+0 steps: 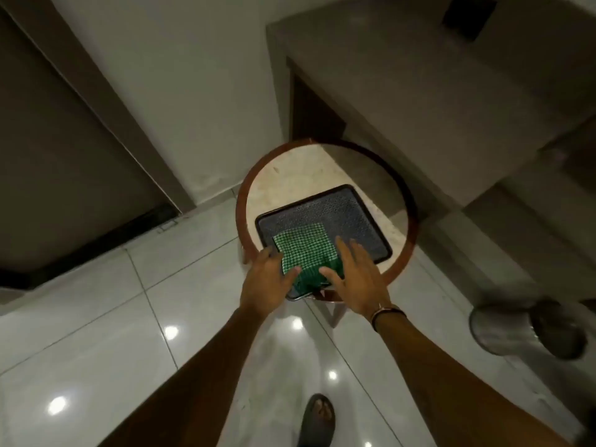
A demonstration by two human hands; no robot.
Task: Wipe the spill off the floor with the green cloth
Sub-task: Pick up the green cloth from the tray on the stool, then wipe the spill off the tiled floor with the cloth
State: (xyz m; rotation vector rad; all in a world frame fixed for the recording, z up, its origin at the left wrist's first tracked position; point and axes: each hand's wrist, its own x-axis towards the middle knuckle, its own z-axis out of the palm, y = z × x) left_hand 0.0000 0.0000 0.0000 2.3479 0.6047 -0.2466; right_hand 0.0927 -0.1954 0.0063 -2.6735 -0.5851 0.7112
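Sandalled foot [317, 417] on glossy tiled floor [96, 317], left hand [267, 279] and right hand [354, 279], grips spread apart, touching folded green cloth [304, 245] on dark tray [351, 214], round marble-topped worktop [290, 175]

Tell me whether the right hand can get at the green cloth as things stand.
Probably yes. The right hand is already at the green cloth, thumb on its near edge, fingers spread and open. The cloth lies flat on the dark tray with nothing over it.
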